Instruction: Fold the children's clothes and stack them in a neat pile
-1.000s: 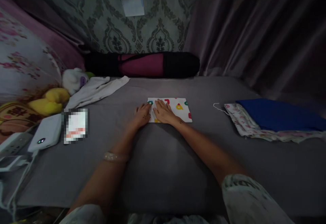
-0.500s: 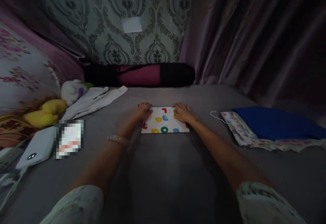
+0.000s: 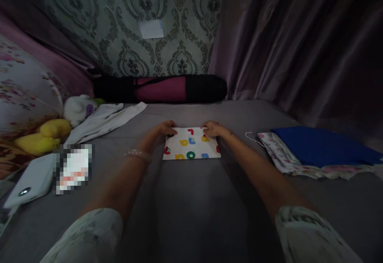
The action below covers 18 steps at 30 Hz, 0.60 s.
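A white folded cloth (image 3: 191, 145) printed with bright coloured letters lies flat on the grey bed sheet (image 3: 194, 199). My left hand (image 3: 168, 128) is closed on its far left corner, thumb on top and fingers curled behind the edge. At the far right corner my right hand (image 3: 212, 128) grips it in the same way. The fingertips of both hands are hidden behind the cloth. A clear bracelet (image 3: 138, 155) circles my left wrist.
On the right lies a stack of folded fabrics with a blue cloth (image 3: 323, 145) on top and a white string (image 3: 253, 137) beside it. At left are a white power bank (image 3: 32, 179), plush toys (image 3: 79, 109) and a white garment (image 3: 101, 123). A long black-and-maroon bag (image 3: 160, 88) lies along the wall.
My fingers have gone from resting on top of the cloth to curling around its far corners. The cloth stays in nearly the same place; the view has shifted slightly.
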### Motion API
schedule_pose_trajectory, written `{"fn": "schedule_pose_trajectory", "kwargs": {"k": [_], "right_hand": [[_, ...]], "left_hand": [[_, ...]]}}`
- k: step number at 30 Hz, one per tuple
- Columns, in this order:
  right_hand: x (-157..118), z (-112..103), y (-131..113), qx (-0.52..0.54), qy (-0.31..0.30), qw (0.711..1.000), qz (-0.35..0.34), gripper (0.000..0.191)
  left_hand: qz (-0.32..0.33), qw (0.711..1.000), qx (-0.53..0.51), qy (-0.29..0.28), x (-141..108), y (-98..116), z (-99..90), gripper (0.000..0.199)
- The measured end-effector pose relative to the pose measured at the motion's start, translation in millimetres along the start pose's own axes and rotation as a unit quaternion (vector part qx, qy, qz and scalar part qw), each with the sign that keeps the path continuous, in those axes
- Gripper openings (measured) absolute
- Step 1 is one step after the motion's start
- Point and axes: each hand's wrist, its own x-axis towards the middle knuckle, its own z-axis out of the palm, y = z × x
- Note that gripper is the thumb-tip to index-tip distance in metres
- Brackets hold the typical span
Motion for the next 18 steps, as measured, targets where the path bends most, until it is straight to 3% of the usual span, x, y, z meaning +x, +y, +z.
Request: {"fn": "schedule_pose_trajectory", "kwargs": {"k": [4,10,14,18], "right_hand": [[8,-7,3,0.057,-0.033,0.998,0.01,0.033],[0,-17,4,0.095,-0.035,0.995,-0.001,0.034],[-10,-29,4,0.134,-0.017,0.99,-0.035,0.021],[-25,-49,2,0.189,-0.018,0.98,-0.062,0.022]], "left_hand": [[0.024,0.998,-0.064,0.013,1,2,4.0,0.022],[0.052,0.993,-0.1,0.041,-6,1,3.1,0.027],[0.051,0.994,-0.095,-0.011,-15,6,-7.0,0.019],[0.079,0.994,-0.075,0.002,-33,21,-26.0,0.016]]}}
